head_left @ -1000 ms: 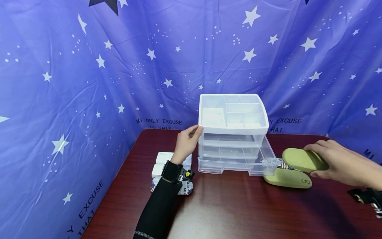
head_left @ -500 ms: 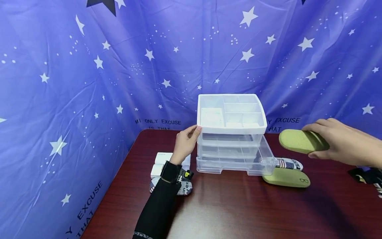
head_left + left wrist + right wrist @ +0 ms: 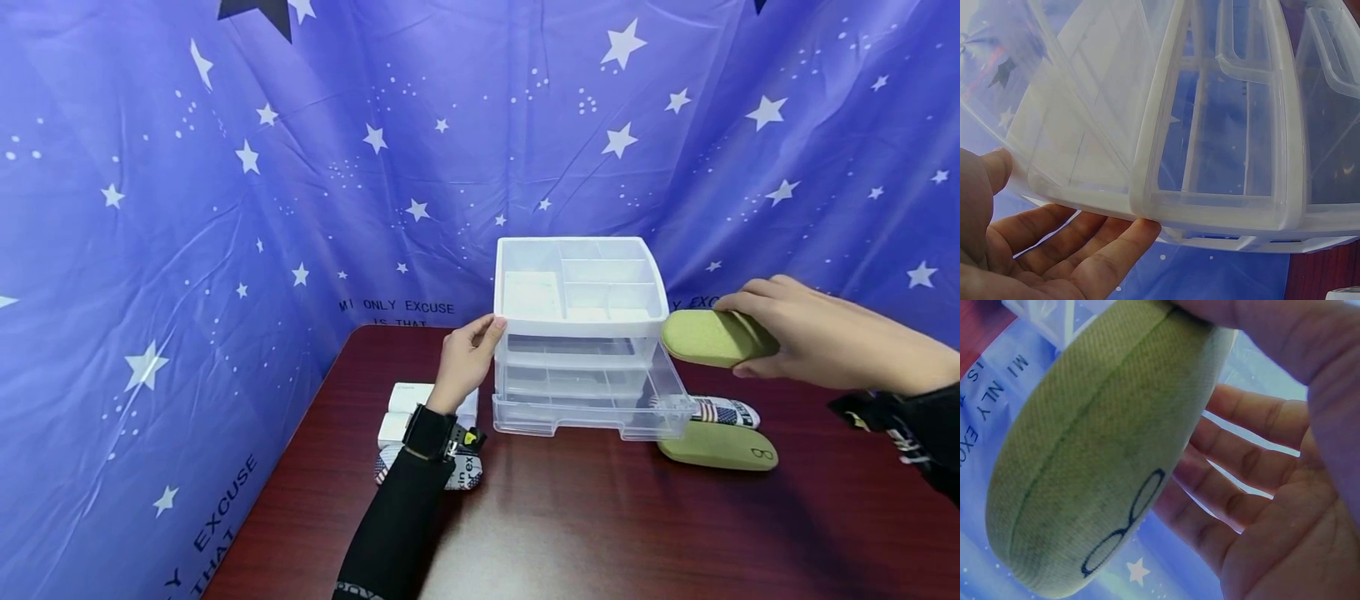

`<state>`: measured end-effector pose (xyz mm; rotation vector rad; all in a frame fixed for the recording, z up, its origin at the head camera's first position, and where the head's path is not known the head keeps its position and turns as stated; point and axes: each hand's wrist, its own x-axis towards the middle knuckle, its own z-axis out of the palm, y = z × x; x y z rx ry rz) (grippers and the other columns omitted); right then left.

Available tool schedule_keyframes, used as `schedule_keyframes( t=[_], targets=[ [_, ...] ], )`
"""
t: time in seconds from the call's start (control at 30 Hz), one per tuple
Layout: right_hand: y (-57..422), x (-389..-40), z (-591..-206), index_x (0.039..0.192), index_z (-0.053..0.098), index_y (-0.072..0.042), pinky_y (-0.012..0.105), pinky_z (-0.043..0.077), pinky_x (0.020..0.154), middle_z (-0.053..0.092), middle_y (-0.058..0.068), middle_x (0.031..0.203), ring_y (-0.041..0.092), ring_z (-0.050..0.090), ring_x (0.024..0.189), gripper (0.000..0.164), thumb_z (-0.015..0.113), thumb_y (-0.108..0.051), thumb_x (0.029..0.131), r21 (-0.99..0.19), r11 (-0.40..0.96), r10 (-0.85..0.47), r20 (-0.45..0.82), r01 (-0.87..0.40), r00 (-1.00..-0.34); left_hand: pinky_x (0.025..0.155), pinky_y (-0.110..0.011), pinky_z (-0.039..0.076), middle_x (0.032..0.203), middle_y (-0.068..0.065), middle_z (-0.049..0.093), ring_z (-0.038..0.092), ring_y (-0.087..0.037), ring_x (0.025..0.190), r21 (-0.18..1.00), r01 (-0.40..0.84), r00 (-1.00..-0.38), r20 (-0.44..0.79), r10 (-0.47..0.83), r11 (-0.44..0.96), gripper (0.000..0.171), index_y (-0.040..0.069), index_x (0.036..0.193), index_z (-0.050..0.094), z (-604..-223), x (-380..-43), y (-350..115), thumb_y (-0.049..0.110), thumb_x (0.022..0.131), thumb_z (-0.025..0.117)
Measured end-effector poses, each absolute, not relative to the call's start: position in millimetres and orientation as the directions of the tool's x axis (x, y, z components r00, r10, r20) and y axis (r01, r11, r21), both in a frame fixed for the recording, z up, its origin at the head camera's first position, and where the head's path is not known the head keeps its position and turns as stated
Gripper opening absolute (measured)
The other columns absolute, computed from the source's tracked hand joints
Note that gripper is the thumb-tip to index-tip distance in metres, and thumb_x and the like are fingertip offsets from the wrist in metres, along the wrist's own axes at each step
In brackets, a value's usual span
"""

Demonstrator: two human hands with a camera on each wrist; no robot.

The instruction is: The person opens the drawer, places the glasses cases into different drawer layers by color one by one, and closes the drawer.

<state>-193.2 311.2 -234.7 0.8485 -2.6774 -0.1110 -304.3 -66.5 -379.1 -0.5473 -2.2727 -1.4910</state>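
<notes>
Presently, an olive-green, oval, fabric-covered glasses case is held raised above the far part of the worktop, just to the right of a white-framed, clear plastic drawer unit. Its long axis is laid roughly crosswise, parallel to the worktop's far edge; the free end is pointed left, at the front right corner of the unit's top tray. Whether that corner is touched cannot be told. The side-to-side relation of case end and corner is judged the one on which any next move turns.

The case is gripped at its right end by the right hand, the nearer one: it is pinched between thumb and fingers, the fingers being seen slightly parted from each other in the right wrist view.

The unit's upper left front corner is touched by the left hand; the thumb is rested at the front, and the fingers, spread and only slightly bent, are laid along the left side.

The clear bottom drawer is pulled out towards the worktop's near edge. Beside its right wall, a white flag-printed case and a second olive-green case are set on the worktop.
</notes>
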Motion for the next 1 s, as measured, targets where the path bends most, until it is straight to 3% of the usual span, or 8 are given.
schedule_keyframes(
  t=[0.17,0.67,1.0],
  targets=[
    [297.3,-194.6,-230.3,0.116,0.063,-0.005,0.036,0.042,0.068,0.060,0.003,0.101,0.020,0.049,0.090,0.068,0.091,-0.032,0.059,0.177,0.804,-0.595,0.254,-0.568,-0.763,0.081,-0.031,0.053,0.106,-0.007,0.071,0.066,-0.011,0.092,0.781,0.504,-0.860,0.494,0.130,0.369,0.055,0.005,0.129,0.062,-378.5,-304.7,-66.5,0.049,0.098,0.053],
    [253.5,-211.4,-224.2,0.113,0.063,-0.004,0.036,0.043,0.073,0.058,0.003,0.099,0.020,0.050,0.088,0.063,0.090,-0.027,0.061,0.193,0.699,-0.715,0.239,-0.689,-0.658,0.083,-0.031,0.052,0.110,-0.007,0.070,0.065,-0.010,0.095,0.789,0.501,-0.863,0.489,0.129,0.357,0.055,0.005,0.130,0.062,-379.8,-304.2,-68.0,0.049,0.099,0.052],
    [230.6,-221.0,-231.3,0.115,0.061,-0.002,0.033,0.041,0.071,0.055,0.001,0.098,0.017,0.047,0.087,0.062,0.089,-0.025,0.065,0.150,0.668,-0.743,0.187,-0.729,-0.643,0.083,-0.032,0.053,0.109,-0.008,0.070,0.065,-0.011,0.095,0.787,0.502,-0.861,0.492,0.126,0.358,0.055,0.004,0.129,0.062,-378.8,-304.0,-66.0,0.048,0.099,0.053]
  ],
)
